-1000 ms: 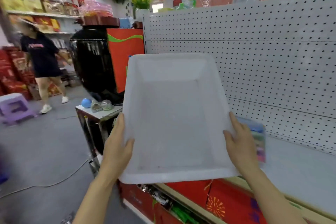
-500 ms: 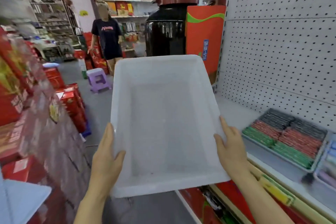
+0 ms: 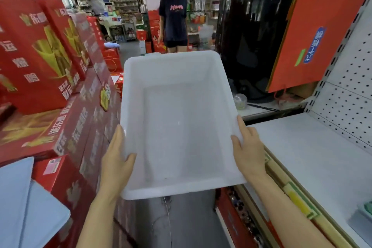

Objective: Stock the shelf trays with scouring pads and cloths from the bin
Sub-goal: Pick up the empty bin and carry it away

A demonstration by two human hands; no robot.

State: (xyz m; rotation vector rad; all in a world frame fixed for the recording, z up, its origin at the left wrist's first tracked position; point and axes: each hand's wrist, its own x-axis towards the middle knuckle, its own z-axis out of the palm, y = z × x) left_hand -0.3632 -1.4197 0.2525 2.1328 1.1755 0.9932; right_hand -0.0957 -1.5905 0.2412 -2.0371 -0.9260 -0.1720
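I hold the empty white bin (image 3: pixel 181 127) out in front of me, its long axis running away from my body, left hand (image 3: pixel 117 159) and right hand (image 3: pixel 248 153) each clamped on a side rim, the shelf (image 3: pixel 314 157) lying to my right, nearer that hand.

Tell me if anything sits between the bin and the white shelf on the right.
Nothing visible does. Both hands, left and right, hold the empty bin over the aisle floor, and the shelf beside its right edge is bare there. Only a tray corner shows farther along.
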